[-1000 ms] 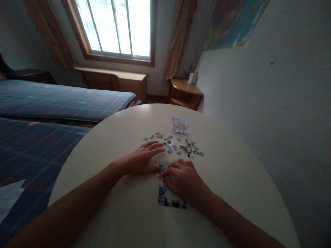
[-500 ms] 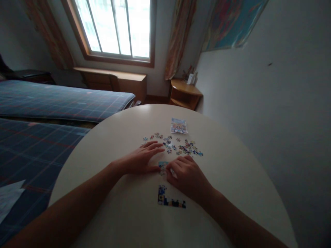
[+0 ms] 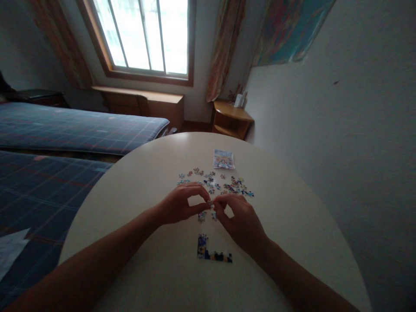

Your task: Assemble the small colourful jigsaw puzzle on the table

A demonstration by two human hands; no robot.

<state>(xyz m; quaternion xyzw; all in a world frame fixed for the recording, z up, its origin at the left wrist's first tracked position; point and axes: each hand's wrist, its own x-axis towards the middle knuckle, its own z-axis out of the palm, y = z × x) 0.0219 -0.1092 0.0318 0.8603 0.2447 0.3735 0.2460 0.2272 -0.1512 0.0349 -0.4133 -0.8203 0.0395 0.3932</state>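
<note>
My left hand [image 3: 180, 203] and my right hand [image 3: 238, 219] are raised a little above the round white table [image 3: 146, 173], fingertips meeting in a pinch on a small puzzle piece [image 3: 210, 202]. Just under them lies a small joined cluster of pieces [image 3: 203, 215]. An L-shaped assembled corner of the puzzle [image 3: 211, 251] lies nearer to me. Several loose pieces [image 3: 227, 185] are scattered beyond the hands, and a small picture card [image 3: 224, 159] lies behind them.
A bed with a blue plaid cover [image 3: 65, 130] runs along the left. A window [image 3: 143, 34] with curtains is at the back, with a wooden bench and a corner shelf [image 3: 230, 118] below. A white wall [image 3: 341, 130] stands close on the right.
Both hands lay flat on the table by the small cluster; now they have lifted and pinch a piece together between their fingertips.
</note>
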